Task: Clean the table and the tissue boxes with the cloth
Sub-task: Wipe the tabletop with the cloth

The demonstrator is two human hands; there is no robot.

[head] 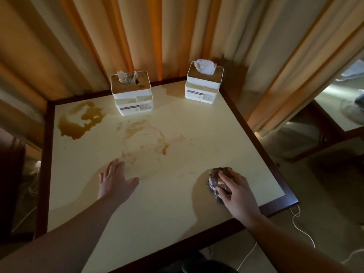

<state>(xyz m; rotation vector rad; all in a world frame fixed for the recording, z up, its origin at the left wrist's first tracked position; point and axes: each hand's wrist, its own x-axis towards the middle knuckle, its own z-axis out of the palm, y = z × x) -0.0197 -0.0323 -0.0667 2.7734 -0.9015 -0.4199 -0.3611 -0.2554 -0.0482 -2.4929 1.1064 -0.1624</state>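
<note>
Cloth: dark brown, crumpled into an irregular wad, creased and mottled with paler patches. It is sitting on the table near the front right corner. The wad's long axis is running roughly from the near edge toward the far side, tilted slightly left.

Right hand: lying over the right half of the cloth, fingers curling down onto it and pressing it against the tabletop; the thumb is hidden, so whether it is wrapping under cannot be told.

Left hand: well to the left of the grip, palm down, fingers straight and together, thumb spread out to the right, resting flat on the table and holding nothing.

Beyond the grip and to its left, thin brown smears are streaking the mid-table; further left, near the far left corner, a thicker brown puddle is pooling with a bare patch in its middle.

Two white, rounded-corner tissue boxes are standing upright along the far edge: the left tissue box showing a brown-stained tissue, the right tissue box a clean white one.

Table: smooth cream top, dark wood frame. Pleated orange-and-cream curtains are hanging behind it. A white cord is trailing on the carpet to the right of the grip.
</note>
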